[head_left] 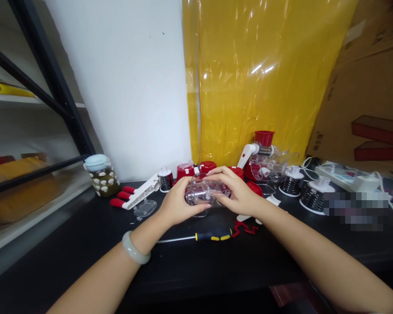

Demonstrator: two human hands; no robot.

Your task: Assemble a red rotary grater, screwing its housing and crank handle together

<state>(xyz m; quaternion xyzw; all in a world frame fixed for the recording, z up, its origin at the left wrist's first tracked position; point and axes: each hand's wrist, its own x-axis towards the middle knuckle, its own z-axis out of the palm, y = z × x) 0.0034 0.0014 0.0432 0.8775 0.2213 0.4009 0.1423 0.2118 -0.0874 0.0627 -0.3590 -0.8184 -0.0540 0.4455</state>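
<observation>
From here I see glossy plastic in the clear part [199, 194], smooth metal on the screwdriver shaft [178, 239], a matt counter [68, 244], shiny, rippled plastic in the yellow sheet [265, 65] and dull cardboard in the box [356, 91].

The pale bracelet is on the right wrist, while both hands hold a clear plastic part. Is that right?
Not quite: the head view shows the pale bracelet on the left wrist. The left hand and right hand do hold the clear plastic part.

Cardboard box [343, 104], far right | small dark print [317, 141], too blurred to read | large red printed shape [380, 141], unreadable | no legible text
</observation>
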